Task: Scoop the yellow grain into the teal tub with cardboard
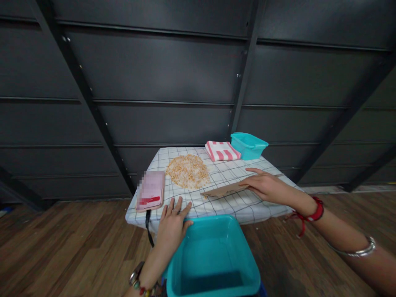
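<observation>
The right hand (260,185) holds the card (224,190), flat brown cardboard extending left from its fingers, long axis roughly left-right, left end near the grains (188,171), a loose, roundish heap. The left hand (172,225), fingers spread, lies on the checked cloth (247,208) beside the smooth bin (213,247).

Backdrop is a dark grey panelled wall (167,70) with horizontal seams and bolted black struts (244,68), brown wood-plank floor (93,235), table (224,174) under white checked cloth, faint sheen on panels
</observation>
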The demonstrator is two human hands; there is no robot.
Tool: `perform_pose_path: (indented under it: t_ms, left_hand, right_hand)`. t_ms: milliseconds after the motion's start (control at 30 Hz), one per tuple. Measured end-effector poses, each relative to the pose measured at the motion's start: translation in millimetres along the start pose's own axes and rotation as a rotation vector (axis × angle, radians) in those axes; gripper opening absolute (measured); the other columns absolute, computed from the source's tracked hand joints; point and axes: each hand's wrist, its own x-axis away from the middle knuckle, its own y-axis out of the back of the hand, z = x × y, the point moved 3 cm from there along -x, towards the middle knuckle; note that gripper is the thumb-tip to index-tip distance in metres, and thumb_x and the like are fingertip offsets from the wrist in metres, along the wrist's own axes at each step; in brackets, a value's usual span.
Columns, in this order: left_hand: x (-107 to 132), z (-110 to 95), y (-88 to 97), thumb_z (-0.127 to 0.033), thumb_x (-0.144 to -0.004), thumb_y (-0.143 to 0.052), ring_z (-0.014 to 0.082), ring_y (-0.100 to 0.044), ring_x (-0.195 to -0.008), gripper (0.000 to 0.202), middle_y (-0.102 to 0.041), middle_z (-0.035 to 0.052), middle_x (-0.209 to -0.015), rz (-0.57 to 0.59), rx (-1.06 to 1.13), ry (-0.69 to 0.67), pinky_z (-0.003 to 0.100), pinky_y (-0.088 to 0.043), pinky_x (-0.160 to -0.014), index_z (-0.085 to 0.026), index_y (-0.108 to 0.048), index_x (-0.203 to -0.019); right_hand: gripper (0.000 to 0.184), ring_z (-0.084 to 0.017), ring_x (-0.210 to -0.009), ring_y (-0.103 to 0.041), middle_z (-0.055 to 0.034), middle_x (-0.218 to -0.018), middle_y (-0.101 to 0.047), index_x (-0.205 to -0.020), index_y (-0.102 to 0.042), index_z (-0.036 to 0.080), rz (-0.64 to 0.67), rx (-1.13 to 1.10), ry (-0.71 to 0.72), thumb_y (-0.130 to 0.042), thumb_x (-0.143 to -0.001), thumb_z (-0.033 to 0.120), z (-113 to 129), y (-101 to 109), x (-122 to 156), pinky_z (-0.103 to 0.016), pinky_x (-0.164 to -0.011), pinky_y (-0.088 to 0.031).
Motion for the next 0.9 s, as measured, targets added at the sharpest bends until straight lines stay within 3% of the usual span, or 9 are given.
perform_pose_path:
  t_ms: [233,400,600,733,900]
  left_hand:
    - [0.0,-1.2,5.0,-0.029,-0.083,-0.055,0.0338,-0.039,-0.131,0.048,-0.046,0.0084,-0.142,0.017,-0.004,0.003,0.052,-0.039,-0.103,-0.032,-0.048,-0.131]
    - [0.3,-2.4,6.1,-0.027,-0.083,-0.056,0.0339,-0.036,-0.133,0.049,-0.044,0.0096,-0.143,0.039,0.017,0.019,0.052,-0.037,-0.105,-0.030,-0.047,-0.131]
    - [-0.1,-1.0,-1.1,-0.027,-0.082,-0.057,0.0346,-0.038,-0.131,0.049,-0.046,0.0091,-0.141,-0.031,0.019,0.001,0.054,-0.039,-0.103,-0.032,-0.049,-0.130]
    - [-0.4,-2.0,-0.1,-0.027,-0.083,-0.057,0.0343,-0.038,-0.131,0.049,-0.045,0.0094,-0.142,-0.012,0.006,0.000,0.054,-0.039,-0.103,-0.032,-0.048,-0.130]
    - [-0.9,-5.5,7.8,-0.029,-0.085,-0.054,0.0339,-0.035,-0.132,0.047,-0.042,0.0101,-0.143,0.053,-0.018,0.010,0.051,-0.038,-0.105,-0.029,-0.047,-0.131]
  right_hand:
    - [0.027,-0.016,-0.082,-0.067,-0.0008,-0.085,-0.072,-0.095,-0.065,0.020,0.027,-0.023,0.025,-0.046,-0.080,0.005,5.8,1.7,-1.3,-0.036,-0.099,-0.044]
    - [0.029,-0.015,-0.080,-0.067,-0.0012,-0.086,-0.073,-0.095,-0.064,0.020,0.052,-0.082,0.039,-0.043,-0.082,0.005,18.5,15.1,1.0,-0.037,-0.101,-0.042]
    - [0.029,-0.016,-0.083,-0.067,-0.0016,-0.085,-0.072,-0.090,-0.065,0.020,0.054,-0.068,0.061,-0.042,-0.081,0.003,31.1,26.1,5.3,-0.037,-0.100,-0.043]
    - [0.029,-0.018,-0.092,-0.066,-0.0024,-0.087,-0.072,-0.097,-0.064,0.021,0.014,0.002,0.008,-0.045,-0.081,0.006,21.5,22.8,8.2,-0.038,-0.097,-0.047]
    - [0.027,-0.019,-0.090,-0.067,-0.0038,-0.085,-0.073,-0.097,-0.064,0.019,-0.041,0.084,-0.003,-0.043,-0.083,0.008,2.8,26.9,18.6,-0.039,-0.095,-0.049]
